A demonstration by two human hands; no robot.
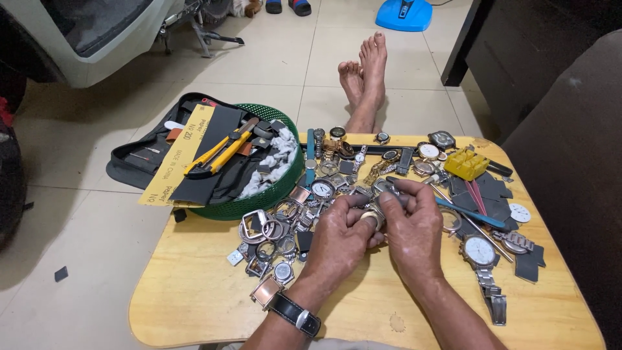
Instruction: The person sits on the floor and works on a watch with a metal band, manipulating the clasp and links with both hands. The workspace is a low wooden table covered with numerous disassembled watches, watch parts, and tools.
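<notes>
My left hand (338, 238) holds a small round gold-coloured watch case (370, 218) between thumb and fingers, over the middle of a low wooden table (194, 291). My right hand (413, 223) is closed beside it and pinches a thin metal tool (389, 188) whose tip meets the case. A black-strapped watch sits on my left wrist (295, 313). Watch cases, dials and straps lie scattered around both hands.
A green basket (272, 188) at the table's left holds yellow pliers (217, 155) and black sheets. A yellow plastic holder (466, 164), a blue-handled tool (470, 214) and a steel-band watch (481, 253) lie right. My bare feet (364, 78) rest beyond the table.
</notes>
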